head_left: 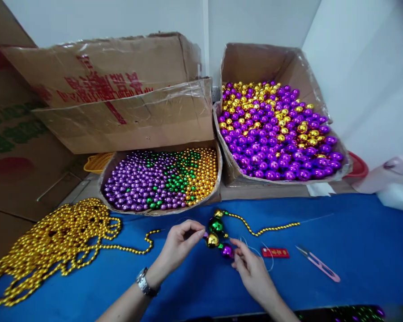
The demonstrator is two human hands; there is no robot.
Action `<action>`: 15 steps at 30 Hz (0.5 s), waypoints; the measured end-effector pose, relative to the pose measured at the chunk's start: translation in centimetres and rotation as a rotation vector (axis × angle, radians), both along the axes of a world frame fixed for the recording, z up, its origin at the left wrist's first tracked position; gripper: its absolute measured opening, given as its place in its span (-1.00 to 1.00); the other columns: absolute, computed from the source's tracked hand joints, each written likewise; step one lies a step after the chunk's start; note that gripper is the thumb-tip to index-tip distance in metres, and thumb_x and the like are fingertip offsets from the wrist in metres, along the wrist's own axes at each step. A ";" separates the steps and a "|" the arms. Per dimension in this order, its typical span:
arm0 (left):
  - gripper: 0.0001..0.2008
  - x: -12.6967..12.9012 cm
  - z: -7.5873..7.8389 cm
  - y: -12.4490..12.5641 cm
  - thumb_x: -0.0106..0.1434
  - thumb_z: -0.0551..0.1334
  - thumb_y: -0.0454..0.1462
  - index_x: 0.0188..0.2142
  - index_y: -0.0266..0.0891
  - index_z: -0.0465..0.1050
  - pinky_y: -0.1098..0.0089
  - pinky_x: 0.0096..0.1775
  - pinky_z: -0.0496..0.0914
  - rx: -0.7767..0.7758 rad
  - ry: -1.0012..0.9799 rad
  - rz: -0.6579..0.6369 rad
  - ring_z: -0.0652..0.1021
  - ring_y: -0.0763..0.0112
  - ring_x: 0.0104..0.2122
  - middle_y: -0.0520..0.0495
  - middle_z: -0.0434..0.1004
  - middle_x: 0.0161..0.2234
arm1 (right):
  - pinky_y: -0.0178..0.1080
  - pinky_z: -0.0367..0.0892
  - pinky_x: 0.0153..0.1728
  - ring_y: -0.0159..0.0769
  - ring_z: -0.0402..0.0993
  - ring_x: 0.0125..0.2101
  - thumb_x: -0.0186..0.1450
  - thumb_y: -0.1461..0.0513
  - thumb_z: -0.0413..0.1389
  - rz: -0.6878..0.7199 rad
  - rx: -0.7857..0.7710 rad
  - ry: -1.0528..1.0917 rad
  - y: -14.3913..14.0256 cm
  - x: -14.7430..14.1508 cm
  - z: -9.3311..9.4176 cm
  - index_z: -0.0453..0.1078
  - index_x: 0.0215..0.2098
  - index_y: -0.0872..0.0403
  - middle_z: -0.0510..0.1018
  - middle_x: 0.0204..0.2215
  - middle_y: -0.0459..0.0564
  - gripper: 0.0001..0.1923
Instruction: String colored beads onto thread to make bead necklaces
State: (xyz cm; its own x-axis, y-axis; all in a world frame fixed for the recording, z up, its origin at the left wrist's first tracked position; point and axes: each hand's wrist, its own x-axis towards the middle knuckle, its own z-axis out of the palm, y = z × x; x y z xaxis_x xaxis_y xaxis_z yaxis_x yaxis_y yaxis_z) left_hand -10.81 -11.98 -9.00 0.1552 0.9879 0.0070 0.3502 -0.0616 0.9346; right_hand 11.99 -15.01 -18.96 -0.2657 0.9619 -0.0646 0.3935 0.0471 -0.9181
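Two hands (179, 243) (250, 268) pinching bead cluster (218, 237), gold strand (262, 229) trailing right

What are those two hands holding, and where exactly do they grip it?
A short string of large beads: the left hand pinches its gold-bead end, the right hand pinches beside the purple bead.

— What sits at the back of the table (356, 232)?
— Two cardboard boxes: one (161, 179) of small purple, green and gold beads, one (275, 129) of bigger purple and gold balls.
— Nearer?
— Pink snips (319, 264) beside a red tag (275, 253).
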 end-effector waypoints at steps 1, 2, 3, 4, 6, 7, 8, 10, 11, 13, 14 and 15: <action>-0.84 0.1 -0.3 -0.3 0.26 0.17 -0.23 -0.35 -0.28 0.47 0.37 -0.24 0.37 0.041 0.044 -0.022 0.50 0.35 -0.31 -0.08 0.53 -0.34 | -0.19 0.44 -0.23 -0.22 0.54 -0.25 0.36 0.17 -0.13 0.017 0.039 -0.048 0.0 0.3 0.1 0.25 0.12 0.03 0.52 -0.24 0.04 -0.61; -0.85 0.1 -0.3 -0.6 0.27 0.16 -0.24 -0.35 -0.26 0.46 0.37 -0.22 0.37 0.084 0.089 -0.043 0.50 0.35 -0.29 -0.08 0.53 -0.33 | -0.14 0.41 -0.15 -0.17 0.51 -0.17 0.34 0.19 -0.11 0.026 0.068 -0.074 0.1 0.6 0.4 0.26 0.11 0.01 0.52 -0.17 0.06 -0.61; -0.86 0.2 0.0 -0.8 0.28 0.16 -0.26 -0.34 -0.25 0.45 0.36 -0.20 0.37 0.134 0.130 -0.060 0.50 0.35 -0.26 -0.07 0.52 -0.31 | -0.09 0.36 -0.08 -0.14 0.46 -0.10 0.32 0.20 -0.08 0.031 0.086 -0.087 0.3 0.9 1.1 0.28 0.10 0.00 0.49 -0.10 0.07 -0.61; -0.88 0.3 0.5 -0.9 0.28 0.16 -0.27 -0.33 -0.24 0.45 0.36 -0.18 0.36 0.191 0.168 -0.078 0.50 0.36 -0.24 -0.07 0.52 -0.28 | -0.07 0.32 -0.02 -0.13 0.42 -0.05 0.32 0.21 -0.07 0.040 0.106 -0.102 0.5 1.0 2.0 0.30 0.09 -0.01 0.46 -0.05 0.07 -0.62; -0.92 0.6 2.1 -0.9 0.27 0.17 -0.31 -0.30 -0.22 0.44 0.36 -0.15 0.36 0.316 0.227 -0.115 0.49 0.37 -0.20 -0.07 0.51 -0.24 | -0.11 0.27 0.02 -0.17 0.37 0.00 0.34 0.22 -0.07 0.065 0.152 -0.114 1.3 0.9 4.2 0.28 0.10 -0.05 0.42 0.00 0.02 -0.63; -0.93 0.9 3.1 -0.8 0.27 0.17 -0.33 -0.28 -0.21 0.44 0.36 -0.14 0.36 0.376 0.243 -0.139 0.48 0.37 -0.19 -0.07 0.50 -0.23 | -0.16 0.27 0.03 -0.21 0.36 0.01 0.35 0.23 -0.08 0.086 0.182 -0.110 1.7 0.6 5.4 0.26 0.11 -0.06 0.42 0.01 0.00 -0.63; -0.92 1.1 4.1 -0.7 0.26 0.18 -0.35 -0.26 -0.21 0.44 0.36 -0.14 0.36 0.433 0.249 -0.164 0.48 0.38 -0.18 -0.08 0.50 -0.22 | -0.20 0.26 0.04 -0.24 0.34 0.02 0.36 0.23 -0.09 0.113 0.224 -0.099 2.0 0.2 6.5 0.23 0.14 -0.06 0.40 0.03 -0.01 -0.62; -0.90 1.7 6.0 -0.3 0.25 0.19 -0.38 -0.25 -0.22 0.44 0.36 -0.14 0.37 0.520 0.246 -0.195 0.48 0.38 -0.18 -0.09 0.50 -0.22 | -0.25 0.25 0.03 -0.28 0.33 0.03 0.37 0.25 -0.07 0.178 0.308 -0.068 2.5 -0.7 8.1 0.22 0.14 -0.04 0.40 0.04 -0.02 -0.62; -0.90 1.9 6.8 -0.2 0.24 0.19 -0.39 -0.25 -0.23 0.44 0.36 -0.14 0.37 0.550 0.240 -0.191 0.49 0.38 -0.18 -0.09 0.50 -0.23 | -0.27 0.27 -0.01 -0.29 0.36 -0.01 0.37 0.26 -0.07 0.205 0.336 -0.050 2.6 -1.1 8.6 0.25 0.11 -0.03 0.43 0.00 -0.02 -0.65; -0.91 2.2 7.8 0.1 0.23 0.19 -0.39 -0.28 -0.24 0.45 0.35 -0.14 0.38 0.573 0.219 -0.154 0.50 0.37 -0.19 -0.09 0.51 -0.24 | -0.32 0.32 -0.15 -0.32 0.44 -0.16 0.38 0.27 -0.07 0.221 0.354 -0.026 2.7 -1.6 9.0 0.35 -0.01 0.00 0.50 -0.15 -0.03 -0.73; -0.93 2.3 8.1 0.2 0.23 0.20 -0.38 -0.30 -0.24 0.46 0.35 -0.15 0.38 0.563 0.195 -0.125 0.50 0.36 -0.21 -0.08 0.52 -0.26 | -0.33 0.33 -0.23 -0.33 0.46 -0.25 0.39 0.27 -0.08 0.212 0.356 -0.021 2.7 -1.6 9.1 0.38 -0.08 0.01 0.52 -0.24 -0.04 -0.76; -0.93 2.3 8.1 0.2 0.23 0.20 -0.37 -0.30 -0.24 0.46 0.35 -0.16 0.39 0.531 0.157 -0.091 0.51 0.35 -0.22 -0.08 0.52 -0.27 | -0.34 0.32 -0.29 -0.35 0.46 -0.31 0.39 0.27 -0.08 0.199 0.355 -0.020 2.8 -1.5 9.3 0.40 -0.15 0.02 0.52 -0.31 -0.05 -0.77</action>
